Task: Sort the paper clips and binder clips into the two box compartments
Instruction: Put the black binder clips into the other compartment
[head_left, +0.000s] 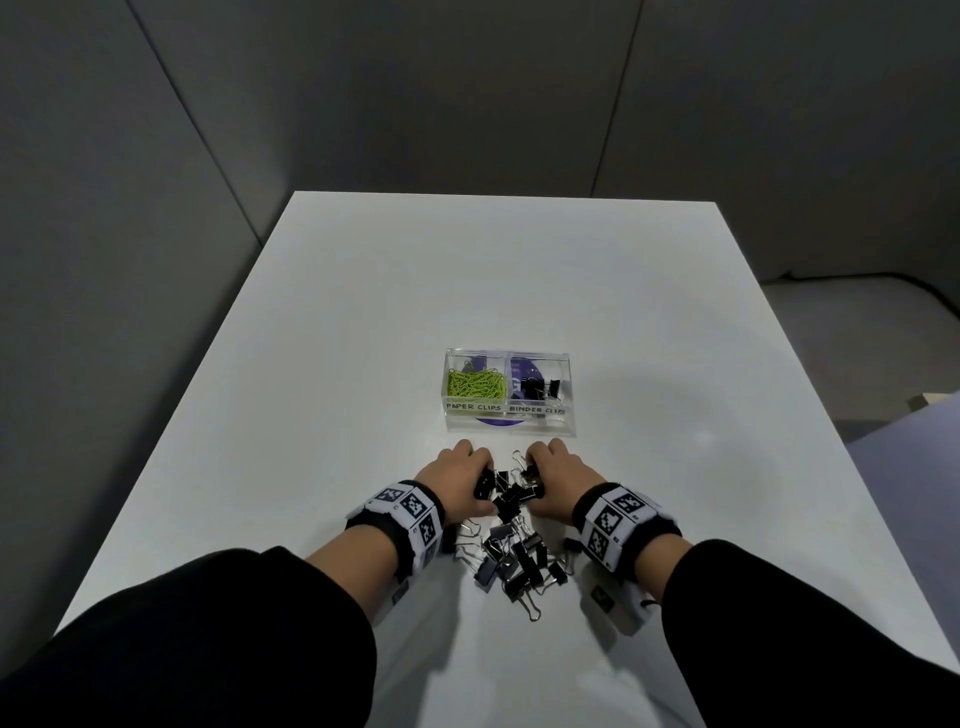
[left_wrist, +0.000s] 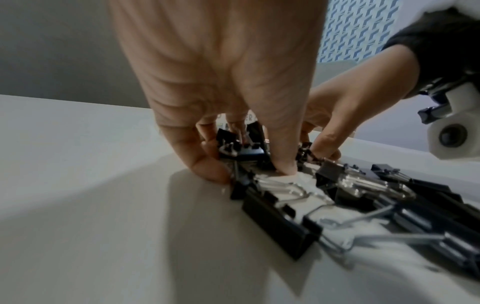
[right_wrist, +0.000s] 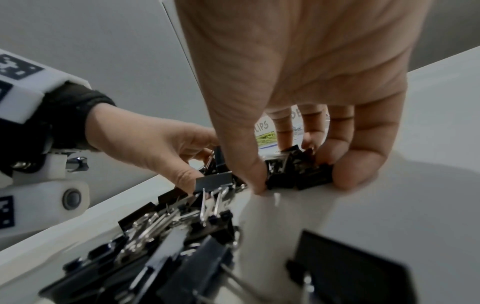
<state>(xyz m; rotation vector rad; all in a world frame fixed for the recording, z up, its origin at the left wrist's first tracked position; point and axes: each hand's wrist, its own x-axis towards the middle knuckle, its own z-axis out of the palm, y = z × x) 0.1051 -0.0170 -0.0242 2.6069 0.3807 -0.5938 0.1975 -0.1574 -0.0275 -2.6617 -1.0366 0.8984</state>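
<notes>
Lying nearest the person on the white table (head_left: 322, 364), a loose heap of black binder clips (head_left: 511, 564) with silver wire handles sits between the two black sleeves (head_left: 208, 639) and the marker-printed wristbands (head_left: 410, 512). Just beyond the heap, both hands press down on its far edge, knuckles up and fingertips on the tabletop. The left hand (head_left: 460, 483) has its fingers and thumb curled round a small cluster of binder clips (left_wrist: 241, 150) (the left wrist view shows the thumb tip (left_wrist: 284, 166) touching the table beside them). The right hand (head_left: 556, 470) likewise closes its thumb and fingers on another black cluster (right_wrist: 298, 174), gripped against the surface; the right wrist view shows the thumb on one side and the fingers on the other. A few clips lie between the two hands, one with its wire handle pointing away from the person.

Farther out, apart from the hands, stands a clear two-compartment box (head_left: 519, 422). Its left compartment, labelled PAPER CLIPS, holds a mound of green paper clips (head_left: 475, 385); its right compartment, labelled BINDER CLIPS, holds a few black binder clips (head_left: 543, 388). A purple printed shape shows through the clear base. Grey partition walls (head_left: 467, 93) rise behind the table's far edge.
</notes>
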